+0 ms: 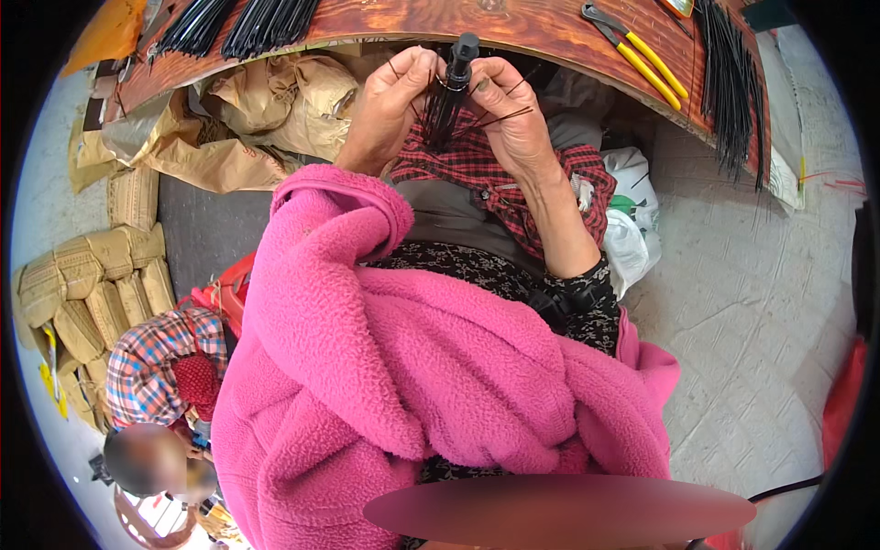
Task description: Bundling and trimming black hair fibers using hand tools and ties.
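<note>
Over my lap, just off the table's near edge, both hands work at a dark woven-looking piece [445, 115] with thin black strands sticking out. A black cylinder with a round top [465, 53] stands up between my hands. On its left side, my left hand [390, 108] pinches a thin strand between thumb and fingers. My right hand [518, 128] is closed on the other side, thumb against forefinger, with several loose strands [507, 117] poking out past it. How the strands join the cylinder is too small to tell.
The wooden table [513, 29] carries yellow-handled pliers [642, 60] and bundles of black strands [729, 92]. Brown paper sacks [275, 101] lie below at left. Tied tan bundles [110, 266] and a person in plaid [165, 362] are farther left. A white bag [632, 225] sits at right.
</note>
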### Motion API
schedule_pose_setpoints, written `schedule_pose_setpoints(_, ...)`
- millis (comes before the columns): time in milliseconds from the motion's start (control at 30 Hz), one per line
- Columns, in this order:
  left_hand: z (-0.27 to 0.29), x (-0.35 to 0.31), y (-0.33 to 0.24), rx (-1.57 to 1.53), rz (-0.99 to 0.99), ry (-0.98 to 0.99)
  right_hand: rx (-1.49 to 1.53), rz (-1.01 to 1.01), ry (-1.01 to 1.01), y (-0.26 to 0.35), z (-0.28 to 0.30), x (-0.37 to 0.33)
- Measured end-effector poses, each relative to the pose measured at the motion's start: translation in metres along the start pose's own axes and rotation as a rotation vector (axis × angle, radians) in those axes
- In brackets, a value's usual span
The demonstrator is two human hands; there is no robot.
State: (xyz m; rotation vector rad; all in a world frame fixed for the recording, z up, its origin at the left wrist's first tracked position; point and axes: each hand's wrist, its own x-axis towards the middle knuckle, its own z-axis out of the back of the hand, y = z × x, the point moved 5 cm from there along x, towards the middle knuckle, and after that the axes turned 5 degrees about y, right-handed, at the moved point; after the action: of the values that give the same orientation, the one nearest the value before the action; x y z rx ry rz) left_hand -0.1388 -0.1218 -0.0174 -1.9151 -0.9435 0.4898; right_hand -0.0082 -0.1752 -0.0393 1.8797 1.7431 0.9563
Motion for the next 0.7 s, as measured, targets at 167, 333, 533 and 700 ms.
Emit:
schedule_pose_setpoints(167, 0.001, 0.001, 0.0, 0.013, 0.115, 0.089, 0.037, -0.035, -0.061, 0.004, -0.004, -0.002)
schedule_pose_setpoints(333, -0.012, -0.003, -0.011, 0.214, 0.071, 0.237, 0.035, -0.095, -0.01, 0.001, 0.005, -0.001)
schedule_pose_setpoints(533, -0.005, 0.001, -0.012, 0.184, 0.082, 0.306, 0.006, -0.093, 0.038, 0.001, 0.0, 0.002)
schedule_pose_setpoints(700, 0.002, 0.001, -0.007, 0.162, 0.08, 0.307, -0.03, -0.098, 0.083, 0.008, -0.008, 0.003)
